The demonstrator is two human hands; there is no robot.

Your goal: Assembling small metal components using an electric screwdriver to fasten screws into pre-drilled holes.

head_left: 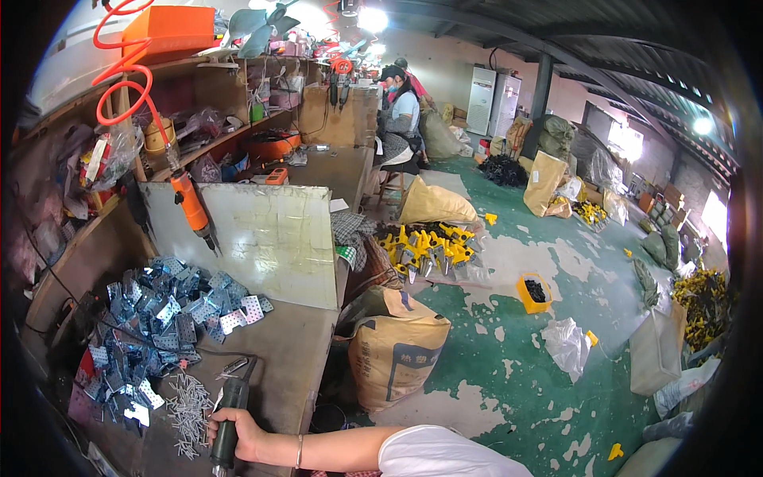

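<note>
My right hand is closed around a dark green, cylindrical power screwdriver with a cord at its upper end. It is held over the near end of the workbench. Just left of the hand lies a pile of silvery screws. Beyond the screws is a heap of shiny bluish metal plates with small holes, some bent at an angle. The lower tip of the screwdriver runs out of the picture. My left hand is out of view.
An orange power screwdriver hangs from a red coiled hose before a pale upright board. Right of the bench stand a paper sack and a sack spilling yellow-and-black parts. A yellow bin sits on the floor. Another person sits farther back.
</note>
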